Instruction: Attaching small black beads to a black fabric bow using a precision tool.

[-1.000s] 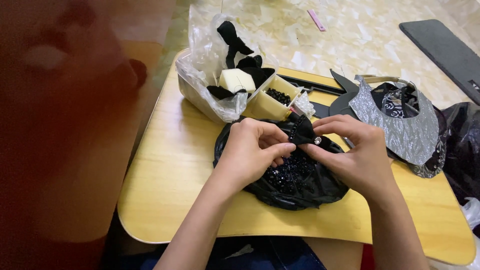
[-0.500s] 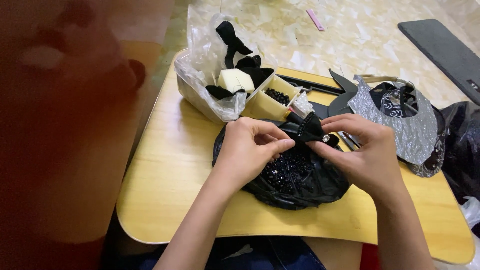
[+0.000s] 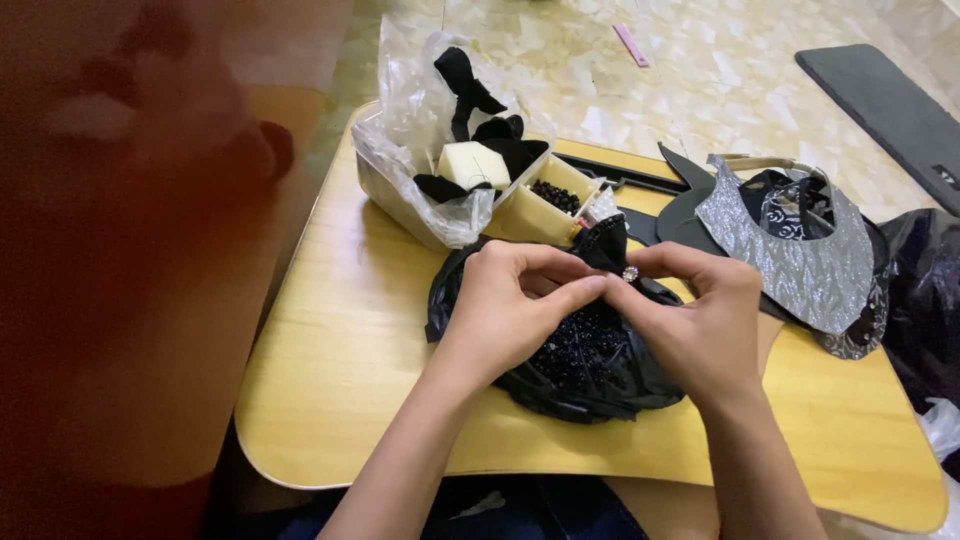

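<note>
Lifted a touch higher now, both hands (image 3: 610, 300) pinching small black fabric bow (image 3: 603, 245), shiny centre bead (image 3: 630, 273) on, fastening seemingly unfinished.

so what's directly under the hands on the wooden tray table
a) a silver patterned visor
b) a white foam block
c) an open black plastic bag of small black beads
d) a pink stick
c: the left hand and right hand pinch a small black bow right above the open black plastic bag with black beads inside, on the wooden tray table.
</note>
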